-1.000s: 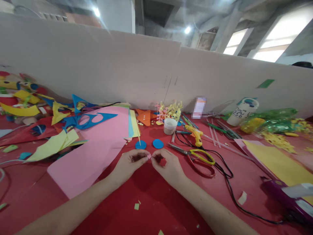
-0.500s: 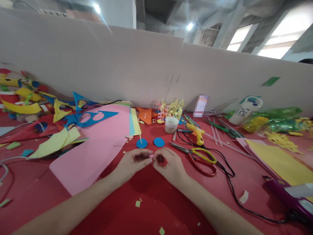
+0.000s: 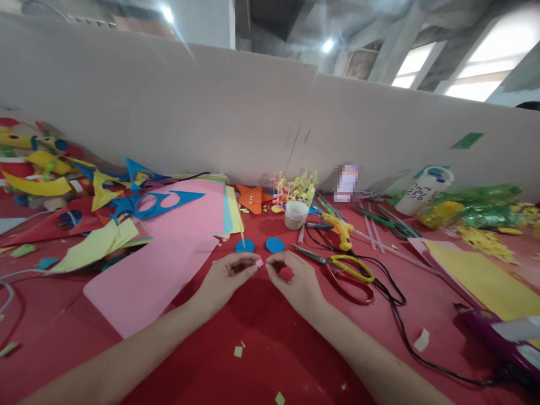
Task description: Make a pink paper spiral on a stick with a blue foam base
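Observation:
My left hand [image 3: 228, 281] pinches a tiny pink piece [image 3: 259, 262], perhaps foam or paper, between thumb and fingertips. Just to the right of it, my right hand [image 3: 297, 279] is curved, its thumb and forefinger slightly apart with nothing visible between them. Beyond the fingertips two blue discs lie on the red table: the left disc [image 3: 245, 247] has a thin stick on it, while the right disc [image 3: 275, 244] is plain. To the right of my right hand lie scissors [image 3: 327, 261] with one yellow and one red handle, blades partly open.
Pink sheets [image 3: 152, 281] and blue cut scraps [image 3: 169, 203] cover the left side. A white cup [image 3: 296, 215] stands behind the discs, near a yellow glue gun [image 3: 340, 229]. A purple glue gun [image 3: 493, 340] with a black cord lies right. A pale panel [image 3: 189, 112] bounds the back.
My hands have drawn slightly apart. The pink piece, previously between both hands' fingertips, now shows at the left fingertips only, and the right fingers have parted.

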Demonstrator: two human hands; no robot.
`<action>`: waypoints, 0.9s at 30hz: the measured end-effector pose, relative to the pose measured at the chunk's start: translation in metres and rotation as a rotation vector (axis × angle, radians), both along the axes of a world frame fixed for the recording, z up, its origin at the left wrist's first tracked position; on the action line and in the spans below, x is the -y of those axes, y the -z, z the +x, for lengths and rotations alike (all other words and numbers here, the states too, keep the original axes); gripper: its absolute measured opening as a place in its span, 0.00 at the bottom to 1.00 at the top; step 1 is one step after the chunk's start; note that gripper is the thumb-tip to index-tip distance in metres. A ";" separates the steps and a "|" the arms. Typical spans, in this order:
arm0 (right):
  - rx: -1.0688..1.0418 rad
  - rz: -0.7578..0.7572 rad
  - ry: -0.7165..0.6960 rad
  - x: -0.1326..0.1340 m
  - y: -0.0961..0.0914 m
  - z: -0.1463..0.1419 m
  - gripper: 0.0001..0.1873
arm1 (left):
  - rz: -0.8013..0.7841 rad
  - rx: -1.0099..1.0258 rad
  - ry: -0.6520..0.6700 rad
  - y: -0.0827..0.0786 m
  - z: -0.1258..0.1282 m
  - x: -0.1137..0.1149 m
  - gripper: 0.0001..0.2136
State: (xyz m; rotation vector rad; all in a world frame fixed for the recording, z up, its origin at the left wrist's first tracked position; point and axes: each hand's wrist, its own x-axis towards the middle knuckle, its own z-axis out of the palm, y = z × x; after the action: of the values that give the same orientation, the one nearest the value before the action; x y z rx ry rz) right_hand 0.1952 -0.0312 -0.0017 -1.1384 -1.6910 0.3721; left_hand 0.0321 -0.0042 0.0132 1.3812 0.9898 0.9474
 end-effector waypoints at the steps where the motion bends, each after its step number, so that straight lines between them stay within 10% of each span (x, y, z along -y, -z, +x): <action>1: 0.003 -0.001 -0.004 0.000 0.000 0.000 0.05 | -0.006 0.005 0.002 0.000 0.000 0.000 0.10; 27: 0.236 0.183 -0.074 0.002 -0.004 0.001 0.06 | 0.066 -0.058 0.155 0.001 -0.004 -0.002 0.08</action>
State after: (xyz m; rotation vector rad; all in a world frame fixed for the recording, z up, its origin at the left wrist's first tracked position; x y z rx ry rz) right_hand 0.1959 -0.0331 0.0025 -1.0169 -1.9342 0.1275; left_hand 0.0278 -0.0021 0.0121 1.5254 0.8869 0.8340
